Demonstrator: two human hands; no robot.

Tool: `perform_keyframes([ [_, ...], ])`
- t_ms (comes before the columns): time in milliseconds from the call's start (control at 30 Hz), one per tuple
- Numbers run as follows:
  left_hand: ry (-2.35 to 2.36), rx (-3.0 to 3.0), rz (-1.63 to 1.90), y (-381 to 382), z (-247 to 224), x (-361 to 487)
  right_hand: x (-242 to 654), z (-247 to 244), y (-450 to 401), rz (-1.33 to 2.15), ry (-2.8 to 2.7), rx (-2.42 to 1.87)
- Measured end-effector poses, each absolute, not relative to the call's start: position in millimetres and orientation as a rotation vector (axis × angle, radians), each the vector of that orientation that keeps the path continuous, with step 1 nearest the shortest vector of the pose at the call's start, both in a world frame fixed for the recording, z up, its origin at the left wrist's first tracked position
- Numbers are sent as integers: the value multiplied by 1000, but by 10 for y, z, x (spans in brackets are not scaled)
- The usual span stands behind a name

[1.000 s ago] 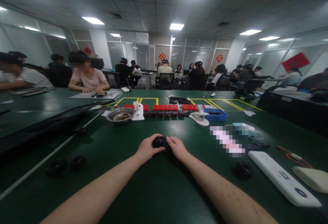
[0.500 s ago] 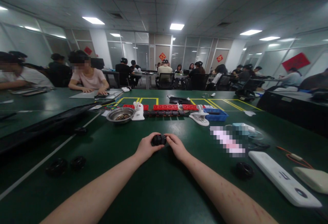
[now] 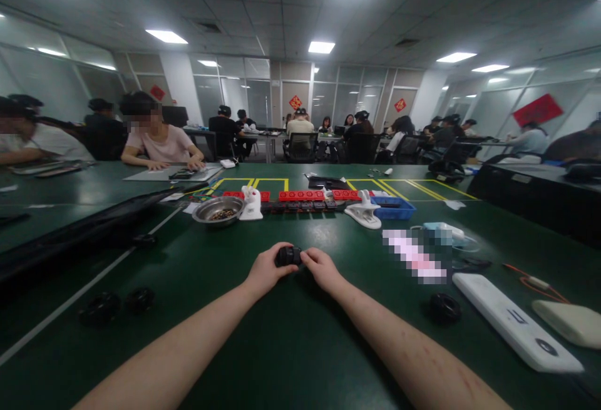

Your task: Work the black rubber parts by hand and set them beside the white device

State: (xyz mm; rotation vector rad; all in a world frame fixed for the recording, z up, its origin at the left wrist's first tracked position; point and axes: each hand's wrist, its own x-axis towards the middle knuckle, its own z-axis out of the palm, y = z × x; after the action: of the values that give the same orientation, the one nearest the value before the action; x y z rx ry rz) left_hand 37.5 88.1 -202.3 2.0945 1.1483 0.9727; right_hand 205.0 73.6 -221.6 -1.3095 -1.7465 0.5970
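Observation:
Between my two hands is a black ribbed cylinder point(image 3: 288, 255), lying on its side just above the table; its exact kind cannot be made out. My left hand point(image 3: 264, 270) wraps round its left end, thumb below and fingers behind. At the other end, the curled fingers of my right hand point(image 3: 322, 268) pinch the tip. Part of the cylinder is hidden by fingers. Dark, rounded black parts lie apart from the hands: one point(image 3: 100, 307) and another point(image 3: 139, 299) to the left, and a ring-like one point(image 3: 444, 307) to the right.
Ahead stand a metal bowl point(image 3: 218, 212) of small pieces, red trays point(image 3: 300, 196), white clamp-like stands point(image 3: 364, 213) and a blue bin point(image 3: 393, 208). A long white device point(image 3: 516, 321) lies at right. A long black strip point(image 3: 75, 231) runs along the left. Co-workers sit beyond.
My right fingers look slightly more curled at the cylinder's end. Both hands stay on it in nearly the same place. The whole view has shifted a little.

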Motion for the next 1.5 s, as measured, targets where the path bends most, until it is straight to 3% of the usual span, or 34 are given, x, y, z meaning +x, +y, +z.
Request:
perform_keyframes([
  [333, 1182, 2111, 957, 842, -1966, 378, 2045, -2215, 732, 830, -1554, -1052],
  [633, 1171, 2204, 937, 811, -1955, 389, 2059, -2182, 705, 486, -1696, -1418],
  [1033, 1167, 2058, 944, 891, -2036, 383, 2042, -2181, 716, 510, -1787, -1311],
  [1267, 1138, 2063, 941, 861, -1986, 391, 2043, -2222, 726, 711, -1637, -1079],
  [1500, 1120, 2155, 984, 806, -1965, 390, 2047, -2213, 735, 660, -1560, -1316],
])
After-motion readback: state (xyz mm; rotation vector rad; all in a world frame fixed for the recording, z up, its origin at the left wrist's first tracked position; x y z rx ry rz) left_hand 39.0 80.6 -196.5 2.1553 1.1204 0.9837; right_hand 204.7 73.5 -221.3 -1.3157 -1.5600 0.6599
